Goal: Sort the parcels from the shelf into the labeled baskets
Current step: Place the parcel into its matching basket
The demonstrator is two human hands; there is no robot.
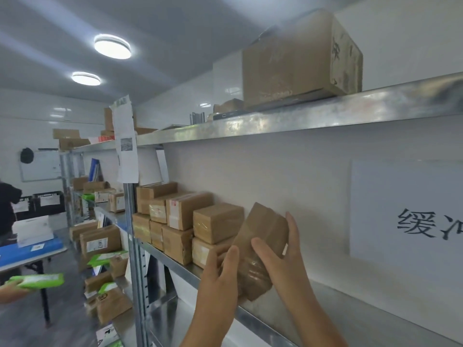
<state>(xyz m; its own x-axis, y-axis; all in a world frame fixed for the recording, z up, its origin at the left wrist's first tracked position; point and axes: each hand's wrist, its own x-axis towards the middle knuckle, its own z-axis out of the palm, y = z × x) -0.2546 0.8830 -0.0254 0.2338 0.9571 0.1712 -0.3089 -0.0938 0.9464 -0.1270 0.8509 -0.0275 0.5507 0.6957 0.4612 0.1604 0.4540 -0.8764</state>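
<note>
Lifting a small brown cardboard parcel wrapped in clear tape (258,251) off the steel shelf (325,296), both hands clamp it tilted, probably to read its label. Left hand (220,279) cups the near-left side, fingers curled; right hand (283,256) wraps the right face, thumb across the front.

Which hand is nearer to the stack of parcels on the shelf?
Left. The left hand grips the tilted parcel on the side facing the stack, nearly touching its nearest boxes. The right hand wraps the parcel's far side, away from the stack.
</note>
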